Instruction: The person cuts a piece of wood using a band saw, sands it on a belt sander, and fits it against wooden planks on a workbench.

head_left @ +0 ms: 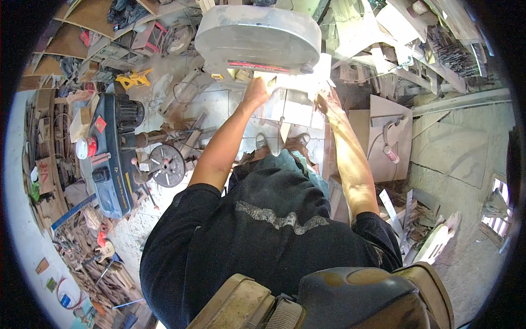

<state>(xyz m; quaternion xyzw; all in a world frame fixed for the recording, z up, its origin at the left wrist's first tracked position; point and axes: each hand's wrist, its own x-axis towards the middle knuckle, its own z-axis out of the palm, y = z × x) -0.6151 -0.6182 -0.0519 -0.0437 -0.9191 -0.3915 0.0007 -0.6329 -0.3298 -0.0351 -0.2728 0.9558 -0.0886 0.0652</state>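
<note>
Reaching to the machine (257, 41) at twelve o'clock, the left hand (257, 92) curls and the right hand (327, 102) bends, glare hiding what either holds; work looks underway, what's left I can't tell.

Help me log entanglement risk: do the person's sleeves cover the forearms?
No: the black shirt has short sleeves ending well above the left hand and right hand, leaving both forearms bare.

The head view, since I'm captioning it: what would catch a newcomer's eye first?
The big grey housing at top centre, with the left hand and right hand beside bright glare below it. Next, the dark machine at left and the black shirt across the lower middle.
</note>
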